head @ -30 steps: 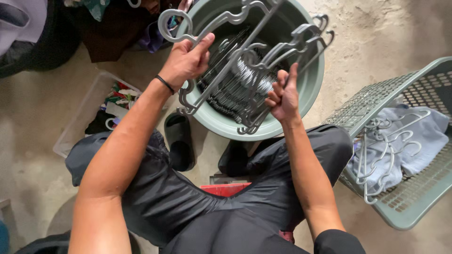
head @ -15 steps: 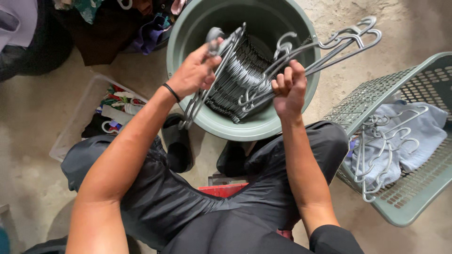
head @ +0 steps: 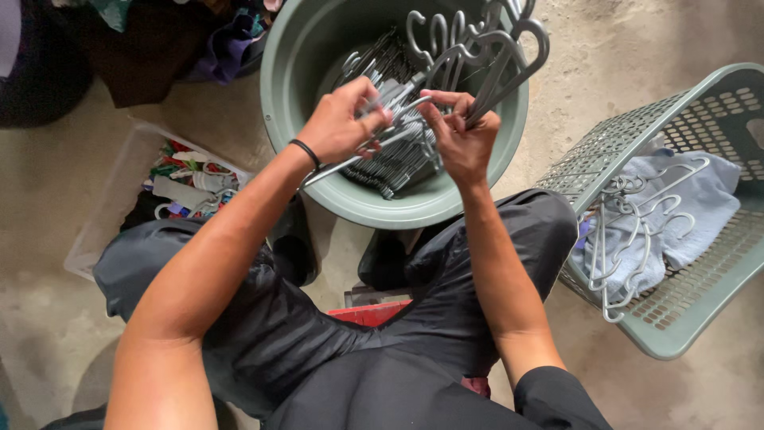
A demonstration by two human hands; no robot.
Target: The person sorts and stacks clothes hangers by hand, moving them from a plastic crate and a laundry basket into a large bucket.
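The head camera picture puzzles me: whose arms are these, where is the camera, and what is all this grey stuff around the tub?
There is no machine here. A person wears a camera on the head, so you look down along their own two bare arms. They sit low over a concrete floor. The left hand, with a dark band at the wrist, and the right hand both grip a bundle of grey plastic clothes hangers over a round green tub, which holds more hangers. On the right stands a green mesh laundry basket with a pale blue cloth and a few hangers. On the left lies a clear tray of colourful small items.
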